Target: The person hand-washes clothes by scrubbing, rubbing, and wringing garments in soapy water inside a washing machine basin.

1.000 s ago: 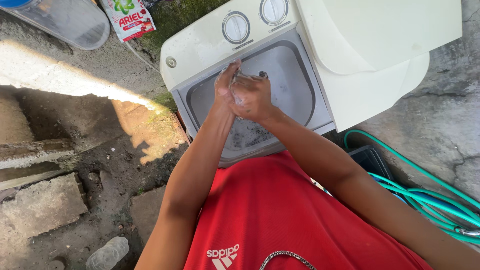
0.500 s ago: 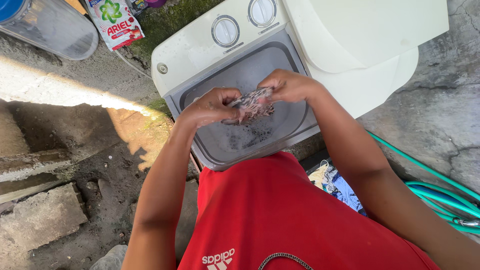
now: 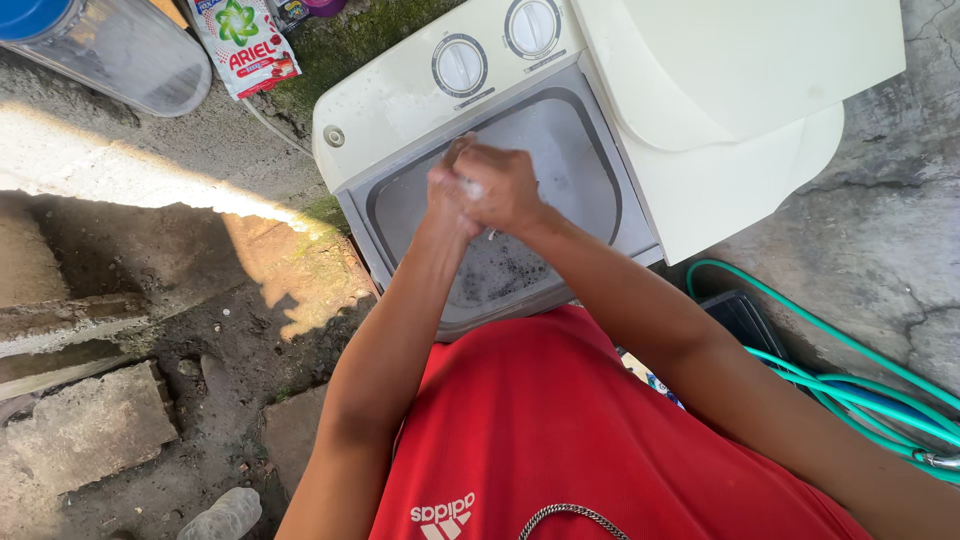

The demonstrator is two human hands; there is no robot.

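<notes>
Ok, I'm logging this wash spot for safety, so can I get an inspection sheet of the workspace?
Surface: rough concrete ground, dirt on the left, part sunlit.
Job's things: open washer tub with sudsy water; two dials above it.
Clutter: detergent pouch, clear container, plastic bottle, stone blocks.
Grip: left hand and right hand pressed together over the tub, soapy; anything between them is hidden.
Cables: green hose coiled at the right; no power cord seen.
Surroundings: outdoors, grass patch behind the washer.
</notes>
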